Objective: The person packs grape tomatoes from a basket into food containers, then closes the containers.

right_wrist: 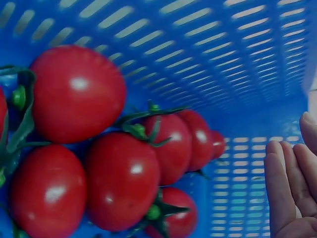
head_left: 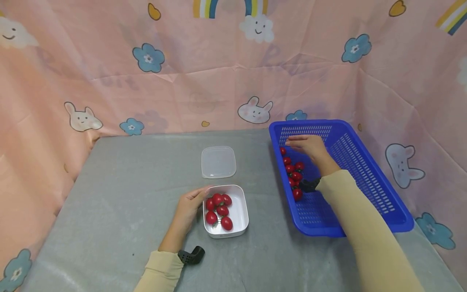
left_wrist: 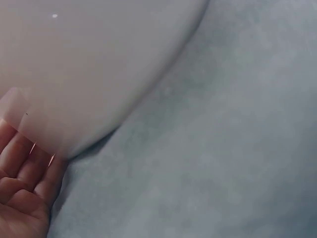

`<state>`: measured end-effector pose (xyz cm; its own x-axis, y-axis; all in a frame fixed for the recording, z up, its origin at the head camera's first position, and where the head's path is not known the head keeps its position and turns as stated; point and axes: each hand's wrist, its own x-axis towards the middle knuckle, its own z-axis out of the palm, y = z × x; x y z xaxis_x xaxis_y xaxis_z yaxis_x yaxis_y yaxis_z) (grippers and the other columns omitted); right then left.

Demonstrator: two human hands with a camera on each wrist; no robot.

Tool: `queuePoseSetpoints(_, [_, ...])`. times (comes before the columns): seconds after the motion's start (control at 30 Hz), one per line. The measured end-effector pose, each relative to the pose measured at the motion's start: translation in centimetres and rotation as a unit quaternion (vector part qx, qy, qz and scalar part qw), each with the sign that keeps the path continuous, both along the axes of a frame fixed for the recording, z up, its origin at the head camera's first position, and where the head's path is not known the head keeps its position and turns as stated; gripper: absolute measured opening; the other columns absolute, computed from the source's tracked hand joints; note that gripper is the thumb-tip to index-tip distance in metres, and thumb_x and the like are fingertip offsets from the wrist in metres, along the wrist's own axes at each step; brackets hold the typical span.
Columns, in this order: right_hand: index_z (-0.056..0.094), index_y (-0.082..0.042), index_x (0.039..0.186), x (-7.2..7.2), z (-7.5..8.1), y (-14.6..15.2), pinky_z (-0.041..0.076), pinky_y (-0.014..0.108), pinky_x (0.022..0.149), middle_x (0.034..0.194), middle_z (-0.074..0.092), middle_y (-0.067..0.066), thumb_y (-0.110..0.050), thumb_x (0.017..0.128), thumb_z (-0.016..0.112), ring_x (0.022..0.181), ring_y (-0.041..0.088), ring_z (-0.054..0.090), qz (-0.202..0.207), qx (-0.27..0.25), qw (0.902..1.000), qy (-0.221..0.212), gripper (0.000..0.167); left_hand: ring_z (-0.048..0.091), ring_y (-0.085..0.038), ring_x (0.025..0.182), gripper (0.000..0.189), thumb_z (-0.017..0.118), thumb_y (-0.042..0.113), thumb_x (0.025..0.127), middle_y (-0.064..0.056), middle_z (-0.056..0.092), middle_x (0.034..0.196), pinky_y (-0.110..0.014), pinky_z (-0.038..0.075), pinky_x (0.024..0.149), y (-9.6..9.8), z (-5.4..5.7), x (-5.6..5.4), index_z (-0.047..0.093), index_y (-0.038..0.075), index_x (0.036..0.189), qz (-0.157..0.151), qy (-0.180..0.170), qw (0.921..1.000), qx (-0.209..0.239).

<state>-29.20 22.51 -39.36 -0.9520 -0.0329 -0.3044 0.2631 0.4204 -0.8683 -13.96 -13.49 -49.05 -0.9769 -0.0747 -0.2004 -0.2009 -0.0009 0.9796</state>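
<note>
From my remote place I see the left hand (head_left: 187,209) beside the white container (head_left: 240,209), which stands around the middle of the table (head_left: 127,211), well away from its left edge. The fingers of this hand are loosely stretched and rest against the container's wall; the thumb I cannot make out clearly. Six red tomatoes (head_left: 222,210) lie inside, on the left part of its floor. Behind it, nearer to the back edge of the table, lies a clear lid (head_left: 219,162), flat and apart from the container. At the right edge, toward the back right corner, stands the blue basket (head_left: 368,182). More tomatoes (head_left: 296,176) (some with green stems, as my right wrist view shows) lie along its left wall. My right hand (head_left: 310,147) hovers over the basket near these, its fingers straight and close together, pinching nothing. A printed pink curtain (head_left: 204,93) hangs behind.
</note>
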Motion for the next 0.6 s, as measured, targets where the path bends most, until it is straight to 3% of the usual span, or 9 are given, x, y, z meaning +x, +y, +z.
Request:
queuePoseSetpoints(0.13, [0.053,-0.001,0.141,-0.3,-0.6,-0.1,0.034,0.043,0.118,0.146,0.051,0.021,-0.026,0.096,0.067,0.134,0.033,0.052,-0.003,-0.005,1.0,0.0,0.054,0.063,-0.006,0.113,0.036,0.065,0.024,0.096,-0.013,0.07,0.124,-0.046,0.044,0.11,-0.1,0.0,0.0,0.07,-0.002,0.12,0.0,0.003,1.0,0.002])
queuePoseSetpoints(0.43, [0.053,-0.002,0.141,-0.7,-1.5,-0.1,0.024,0.052,0.122,0.148,0.051,0.02,-0.026,0.096,0.066,0.136,0.035,0.051,0.001,0.021,0.9997,-0.013,0.053,0.062,-0.007,0.114,0.035,0.065,0.023,0.096,-0.013,0.07,0.124,-0.046,0.044,0.11,0.0,-0.1,0.0,0.069,-0.002,0.12,0.002,-0.001,1.0,0.001])
queuePoseSetpoints(0.6, [0.053,0.0,0.141,-0.9,-2.0,-0.1,0.025,0.051,0.121,0.148,0.05,0.02,-0.025,0.096,0.066,0.135,0.035,0.051,-0.014,0.022,0.9994,-0.022,0.053,0.062,-0.008,0.114,0.035,0.066,0.023,0.096,-0.013,0.071,0.123,-0.045,0.043,0.11,0.0,0.0,-0.1,0.07,-0.002,0.12,0.005,-0.002,1.0,0.006])
